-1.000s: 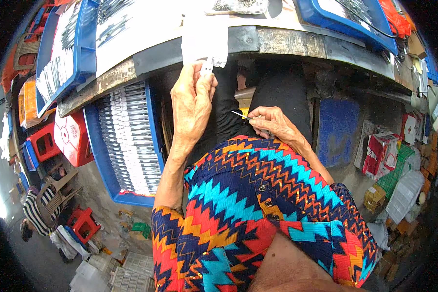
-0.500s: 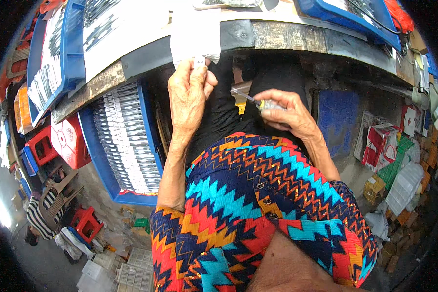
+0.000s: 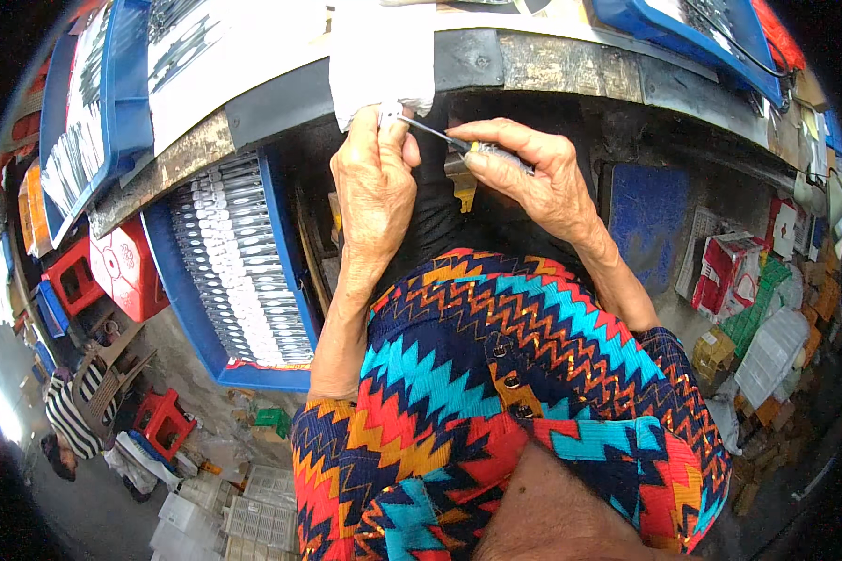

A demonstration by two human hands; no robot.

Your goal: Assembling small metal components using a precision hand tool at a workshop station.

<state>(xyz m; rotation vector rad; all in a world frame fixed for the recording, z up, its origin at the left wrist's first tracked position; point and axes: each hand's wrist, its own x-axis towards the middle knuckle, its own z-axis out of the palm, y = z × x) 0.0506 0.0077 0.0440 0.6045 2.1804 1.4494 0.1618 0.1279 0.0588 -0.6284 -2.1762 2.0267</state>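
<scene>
- Screwdriver-looking tool (image 3: pixel 459 144) sits in the right hand (image 3: pixel 529 168), thumb and fingers pinched around its handle. Thin metal shaft, dark collar, bit of yellow on it.
- Left hand (image 3: pixel 374 196) is pinching a tiny white piece (image 3: pixel 390 114) between thumb and fingers, just off the front edge of the workbench (image 3: pixel 571 70), roughly mid-length.
- Tool tip points left, right up at that white piece. Can't tell if it's actually touching, way too small.
- White cloth (image 3: pixel 381 61) hangs over the bench's front edge, its lower end right at the left fingertips.
- Up top, one blue tray (image 3: pixel 126 93) full of thin silvery pieces pokes past the bench's left front corner. Another blue tray (image 3: pixel 697 47) sits toward the right end, by the front edge, with a dark cable across it.
- Under the left half of the bench there's a third blue tray (image 3: pixel 182 271), tilted in view, packed with neat rows of dark and white parts.
- Floor stuff on the left: red stool (image 3: pixel 166 421), plus someone in a striped top (image 3: pixel 79 407) well away from the bench.
</scene>
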